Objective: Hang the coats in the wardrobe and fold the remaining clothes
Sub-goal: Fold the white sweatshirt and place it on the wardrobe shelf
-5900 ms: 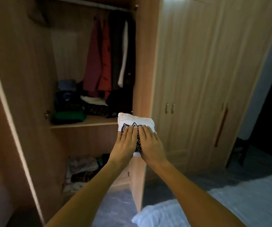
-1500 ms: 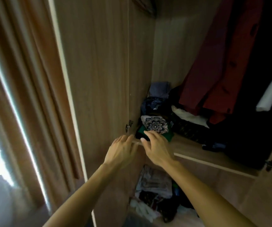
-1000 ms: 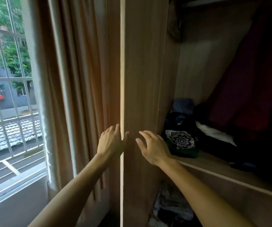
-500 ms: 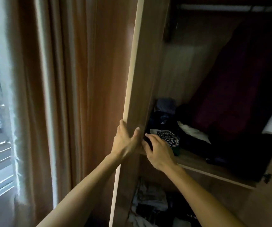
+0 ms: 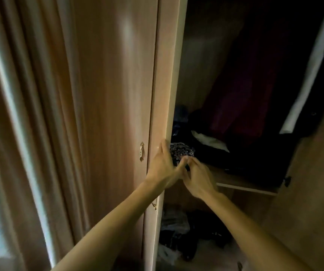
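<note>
The stiff, likely easy-swinging wardrobe door (image 5: 114, 114) is gripped at its free edge by the left hand (image 5: 162, 165), the right hand (image 5: 198, 178) being held loose and empty.

Dim overall. Daylight comes from the far left behind the curtain (image 5: 20, 114) and leaves a soft sheen on the door (image 5: 118, 75). The wardrobe (image 5: 200, 55) interior on the right sinks into deep shadow. The right hand (image 5: 198, 178) is motion-blurred. Straight edges bow towards the borders.

Light wooden wardrobe door (image 5: 167, 75) and left hand (image 5: 163, 167) gripping its edge hide part of folded black-and-white patterned cloth (image 5: 181, 152). Right hand (image 5: 198, 178) motion-blurred; we cannot read finger pose. Dark red hanging coat (image 5: 241, 106) cut off at top. Dark clothes heap (image 5: 178, 229) below: we cannot identify items.
</note>
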A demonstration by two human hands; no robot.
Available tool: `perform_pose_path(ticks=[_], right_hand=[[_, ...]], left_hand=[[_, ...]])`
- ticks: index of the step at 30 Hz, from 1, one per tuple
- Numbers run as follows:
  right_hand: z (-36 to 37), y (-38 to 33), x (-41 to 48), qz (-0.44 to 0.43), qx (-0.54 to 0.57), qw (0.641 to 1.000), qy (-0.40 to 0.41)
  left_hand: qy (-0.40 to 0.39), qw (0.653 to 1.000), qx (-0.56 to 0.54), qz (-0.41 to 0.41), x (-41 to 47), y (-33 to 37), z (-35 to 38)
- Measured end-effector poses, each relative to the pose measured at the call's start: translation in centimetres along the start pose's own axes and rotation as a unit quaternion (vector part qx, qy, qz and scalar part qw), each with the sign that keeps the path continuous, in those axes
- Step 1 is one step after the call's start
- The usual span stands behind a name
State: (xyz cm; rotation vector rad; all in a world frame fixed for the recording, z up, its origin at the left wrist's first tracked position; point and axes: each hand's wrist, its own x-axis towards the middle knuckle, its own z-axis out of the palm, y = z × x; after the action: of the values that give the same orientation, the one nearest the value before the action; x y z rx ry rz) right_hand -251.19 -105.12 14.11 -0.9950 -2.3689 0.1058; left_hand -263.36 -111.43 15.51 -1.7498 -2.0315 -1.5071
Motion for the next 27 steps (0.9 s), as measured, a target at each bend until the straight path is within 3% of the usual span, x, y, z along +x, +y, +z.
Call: perform_pose_path(ticks=[9,12,21,27], right_hand=[[-3.0,10.2,-1.9,0.046,-0.012,0.998,0.039],[-4.8,13.8,-2.0,0.053,-0.018,0.997,0.046],[-6.3,21.0,1.0,0.054,-0.005,0.998,0.027],[-5.1,23.3,4.6,0.052,0.001,0.998,0.036]], left_hand=[[-0.091,0.989,0.096,0.066,4.4,4.3,9.4],[-0.118,0.984,0.124,0.053,6.5,5.3,12.6],[-0.129,0.969,0.193,0.086,11.7,6.3,19.5],[-0.156,0.968,0.167,0.103,15.2,5.3,23.0]])
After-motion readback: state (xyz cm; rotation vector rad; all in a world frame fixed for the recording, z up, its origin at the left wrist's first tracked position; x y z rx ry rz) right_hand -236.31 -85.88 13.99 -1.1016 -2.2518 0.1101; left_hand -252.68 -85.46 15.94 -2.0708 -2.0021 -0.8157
